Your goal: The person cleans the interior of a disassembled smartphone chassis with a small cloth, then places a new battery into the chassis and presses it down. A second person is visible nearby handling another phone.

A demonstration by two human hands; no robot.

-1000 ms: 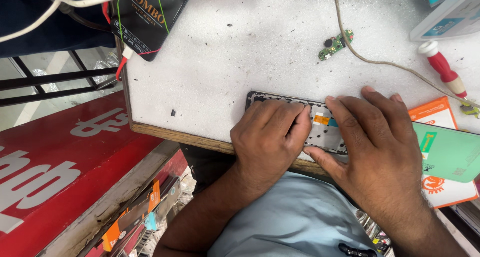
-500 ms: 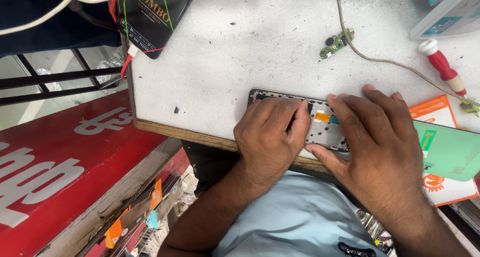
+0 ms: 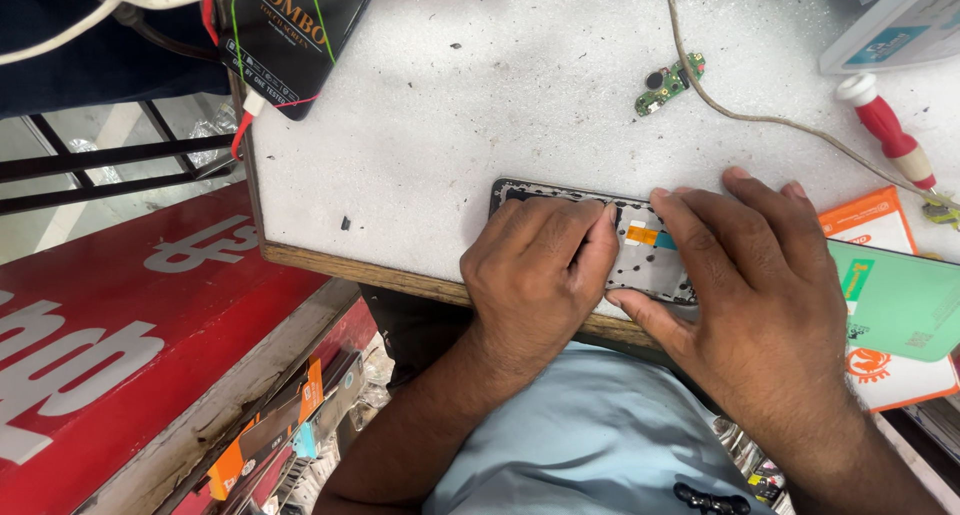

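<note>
Screwdriver (image 3: 888, 130) lies right of circuit board (image 3: 668, 85).

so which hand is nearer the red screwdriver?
Right. The right hand lies just below-left of the red screwdriver; the left hand sits farther left on the phone frame.

White speckled worktop (image 3: 480, 105), wooden edge

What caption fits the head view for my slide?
Both hands, left hand and right hand, press on an opened phone frame at the white table edge.
</note>
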